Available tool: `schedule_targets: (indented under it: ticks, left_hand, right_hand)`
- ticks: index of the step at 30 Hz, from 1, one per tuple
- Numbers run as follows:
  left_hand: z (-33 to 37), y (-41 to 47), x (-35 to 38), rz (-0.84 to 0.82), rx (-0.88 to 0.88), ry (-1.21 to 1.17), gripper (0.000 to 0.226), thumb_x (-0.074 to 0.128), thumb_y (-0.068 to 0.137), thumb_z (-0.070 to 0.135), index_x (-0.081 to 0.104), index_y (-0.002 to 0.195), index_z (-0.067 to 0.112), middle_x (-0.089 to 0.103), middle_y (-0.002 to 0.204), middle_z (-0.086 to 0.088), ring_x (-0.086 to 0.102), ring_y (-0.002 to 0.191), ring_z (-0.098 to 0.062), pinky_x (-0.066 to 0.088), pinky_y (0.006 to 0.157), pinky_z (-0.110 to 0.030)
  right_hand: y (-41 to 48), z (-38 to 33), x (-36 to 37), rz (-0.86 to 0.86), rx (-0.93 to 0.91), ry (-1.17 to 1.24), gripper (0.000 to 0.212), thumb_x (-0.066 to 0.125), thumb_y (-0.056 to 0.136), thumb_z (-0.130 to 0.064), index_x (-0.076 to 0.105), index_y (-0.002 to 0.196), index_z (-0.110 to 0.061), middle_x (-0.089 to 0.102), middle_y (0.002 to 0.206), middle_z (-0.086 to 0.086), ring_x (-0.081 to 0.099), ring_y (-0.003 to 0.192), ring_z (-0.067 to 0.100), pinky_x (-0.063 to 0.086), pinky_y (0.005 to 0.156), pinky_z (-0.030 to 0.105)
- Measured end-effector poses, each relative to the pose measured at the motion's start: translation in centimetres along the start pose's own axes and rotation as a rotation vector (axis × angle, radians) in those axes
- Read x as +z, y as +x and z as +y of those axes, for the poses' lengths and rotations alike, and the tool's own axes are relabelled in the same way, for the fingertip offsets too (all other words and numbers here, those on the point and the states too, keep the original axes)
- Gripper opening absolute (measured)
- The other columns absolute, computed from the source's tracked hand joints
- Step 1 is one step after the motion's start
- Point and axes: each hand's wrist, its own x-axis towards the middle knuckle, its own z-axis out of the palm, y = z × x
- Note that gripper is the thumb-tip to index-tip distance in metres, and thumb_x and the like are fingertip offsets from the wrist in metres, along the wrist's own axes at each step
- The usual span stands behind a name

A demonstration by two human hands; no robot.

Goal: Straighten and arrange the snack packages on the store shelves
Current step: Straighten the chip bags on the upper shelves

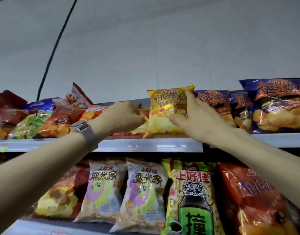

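Note:
A yellow snack bag (164,106) stands upright in the middle of the top shelf (145,145). My right hand (198,119) holds it from the right, with the thumb under its picture and the index finger on its top right corner. My left hand (123,116), with a watch on the wrist, is curled shut against the bag's lower left edge; its fingertips are hidden. Left of it, several red, green and orange bags (61,119) lie tilted and overlapping. Right of the yellow bag, blue and orange bags (279,106) stand upright in a row.
The lower shelf holds two pale cartoon-printed bags (103,189), a green prawn cracker bag (191,192) and large red bags (257,200). A black cable (57,43) runs up the grey wall behind the top shelf.

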Motion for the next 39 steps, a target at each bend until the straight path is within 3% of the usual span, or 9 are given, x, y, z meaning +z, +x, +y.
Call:
schedule_targets:
  ticks: [4,7,14,18,21,25,31,36,39]
  left_hand:
    - [-3.7,1.8,0.8,0.017,-0.041,-0.017,0.047,0.061,0.095,0.039,0.06,0.135,0.014,0.069,0.122,-0.016,0.063,0.107,-0.036,0.051,0.083,-0.036]
    - [-5.8,3.4,2.6,-0.032,-0.07,-0.055,0.06,0.06,0.095,0.035,0.043,0.147,0.009,0.064,0.114,-0.014,0.062,0.103,-0.036,0.051,0.082,-0.038]
    - [-6.9,6.6,6.3,-0.04,-0.218,-0.325,0.103,0.066,0.093,0.059,0.013,0.162,0.005,0.037,0.158,-0.029,0.043,0.144,-0.045,0.041,0.113,-0.045]
    - [-6.4,8.6,7.9,-0.008,-0.272,-0.424,0.127,0.075,0.079,0.073,0.005,0.164,0.01,0.029,0.163,-0.029,0.036,0.149,-0.045,0.036,0.121,-0.048]
    - [-6.4,10.0,9.4,-0.003,-0.297,-0.503,0.143,0.082,0.06,0.08,0.009,0.162,0.011,0.039,0.158,-0.026,0.042,0.146,-0.042,0.041,0.119,-0.048]
    - [-6.5,10.8,10.3,0.014,-0.263,-0.425,0.131,0.085,0.065,0.064,0.012,0.16,0.01,0.047,0.151,-0.026,0.05,0.138,-0.044,0.048,0.112,-0.046]
    - [-6.6,11.1,7.6,0.107,-0.171,-0.487,0.129,0.072,0.058,0.068,0.009,0.161,0.022,0.05,0.147,-0.021,0.057,0.127,-0.045,0.053,0.106,-0.053]
    - [-8.1,10.4,3.5,0.486,-0.063,-0.903,0.115,0.078,0.056,0.062,0.032,0.152,0.017,0.06,0.134,-0.01,0.065,0.119,-0.028,0.053,0.104,-0.038]
    - [-9.5,9.3,1.5,0.704,0.057,-0.94,0.097,0.08,0.068,0.06,0.036,0.145,0.021,0.061,0.13,-0.007,0.065,0.116,-0.023,0.054,0.103,-0.038]
  right_hand:
    - [1.6,-2.2,2.9,-0.071,0.147,0.049,0.131,0.059,0.082,-0.08,-0.023,0.159,-0.014,0.031,0.165,0.02,0.05,0.137,0.04,0.045,0.109,0.048]
    - [2.5,-2.5,4.5,-0.072,0.243,0.052,0.14,0.061,0.074,-0.086,-0.032,0.155,-0.02,0.012,0.171,0.022,0.044,0.143,0.044,0.04,0.115,0.052]
    - [3.3,-2.7,6.2,-0.045,0.396,0.104,0.148,0.077,0.069,-0.076,-0.028,0.159,-0.022,0.033,0.162,0.021,0.042,0.142,0.043,0.039,0.114,0.049]
    - [2.8,-3.2,6.2,0.097,0.339,0.113,0.149,0.084,0.064,-0.07,-0.018,0.162,-0.024,0.034,0.159,0.02,0.042,0.142,0.043,0.039,0.113,0.05]
    - [2.0,-3.2,5.8,0.259,0.253,0.127,0.144,0.086,0.065,-0.066,-0.01,0.164,-0.024,0.034,0.158,0.017,0.038,0.144,0.039,0.038,0.113,0.049]
    - [1.8,-2.8,4.3,0.407,0.201,0.144,0.142,0.088,0.066,-0.064,-0.008,0.164,-0.024,0.031,0.161,0.013,0.035,0.146,0.034,0.036,0.115,0.048]
    - [3.5,-1.6,1.5,0.494,0.255,0.138,0.142,0.087,0.067,-0.065,-0.007,0.165,-0.022,0.03,0.161,0.011,0.035,0.146,0.035,0.037,0.113,0.052]
    - [5.1,-2.1,1.3,0.498,0.308,0.161,0.143,0.086,0.066,-0.067,-0.007,0.165,-0.023,0.029,0.163,0.012,0.036,0.147,0.037,0.036,0.115,0.056]
    - [6.0,-3.6,3.4,0.375,0.316,0.138,0.144,0.084,0.065,-0.071,-0.01,0.164,-0.025,0.031,0.162,0.013,0.04,0.145,0.039,0.039,0.112,0.055]
